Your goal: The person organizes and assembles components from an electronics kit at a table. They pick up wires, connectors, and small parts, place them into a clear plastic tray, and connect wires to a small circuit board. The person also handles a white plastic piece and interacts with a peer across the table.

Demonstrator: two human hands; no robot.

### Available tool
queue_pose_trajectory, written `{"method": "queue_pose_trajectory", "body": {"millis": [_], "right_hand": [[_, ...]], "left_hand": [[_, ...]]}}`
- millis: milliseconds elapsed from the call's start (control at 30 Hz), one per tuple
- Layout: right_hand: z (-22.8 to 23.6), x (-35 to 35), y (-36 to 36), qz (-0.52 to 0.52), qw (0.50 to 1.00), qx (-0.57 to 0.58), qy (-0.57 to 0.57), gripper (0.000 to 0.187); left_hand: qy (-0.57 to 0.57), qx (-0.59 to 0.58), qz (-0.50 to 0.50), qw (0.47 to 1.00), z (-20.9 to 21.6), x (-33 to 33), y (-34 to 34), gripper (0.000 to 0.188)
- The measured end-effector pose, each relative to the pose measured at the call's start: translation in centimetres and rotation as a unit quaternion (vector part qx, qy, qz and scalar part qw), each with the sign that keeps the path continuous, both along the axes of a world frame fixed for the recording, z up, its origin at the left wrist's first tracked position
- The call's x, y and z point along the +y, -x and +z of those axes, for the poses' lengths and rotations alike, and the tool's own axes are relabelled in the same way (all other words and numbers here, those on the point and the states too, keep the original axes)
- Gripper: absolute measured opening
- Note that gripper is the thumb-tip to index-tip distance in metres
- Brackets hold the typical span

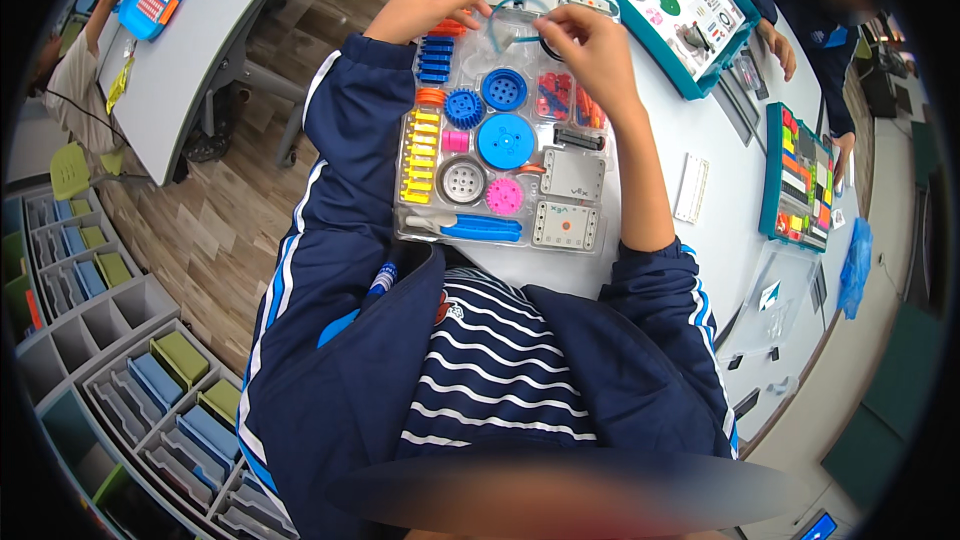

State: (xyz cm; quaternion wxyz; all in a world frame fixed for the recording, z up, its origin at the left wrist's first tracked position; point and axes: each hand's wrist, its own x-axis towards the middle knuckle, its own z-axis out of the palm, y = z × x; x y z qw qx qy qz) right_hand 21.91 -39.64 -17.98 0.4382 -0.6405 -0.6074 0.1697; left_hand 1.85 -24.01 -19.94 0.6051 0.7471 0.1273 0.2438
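Centrally, teal band (526, 39) looping between left hand (440, 0) and right hand (595, 43), right pinching it, left arching palm-down, hold indiscernible

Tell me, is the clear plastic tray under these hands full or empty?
Largely full: the clear plastic tray holds blue round wheels, yellow plastic pieces, a pink round gear and grey rectangular plates.
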Motion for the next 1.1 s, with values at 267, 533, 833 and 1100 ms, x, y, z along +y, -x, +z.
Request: {"method": "queue_pose_trajectory", "body": {"millis": [267, 533, 833, 1100], "right_hand": [[0.2, -0.8, -0.2, -0.004, 0.953, 0.273, 0.133, 0.025], [0.0, -0.7, 0.1, 0.010, 0.986, 0.156, 0.061, 0.016], [-0.1, 0.5, -0.5, 0.041, 0.999, 0.013, 0.011, 0.016], [-0.3, 2.3, -0.6, 0.013, 0.988, -0.153, -0.015, 0.020]], "left_hand": [[-0.012, 0.037, -0.035, 0.999, 1.3, -1.7, -0.7, 0.035], [0.047, 0.032, -0.080, 0.995, 0.8, -2.0, -1.4, 0.034], [0.040, 0.115, -0.047, 0.991, 0.0, -2.1, -1.6, 0.032], [-0.175, 0.066, 0.042, 0.982, -0.4, -2.6, -2.5, 0.026]]}}
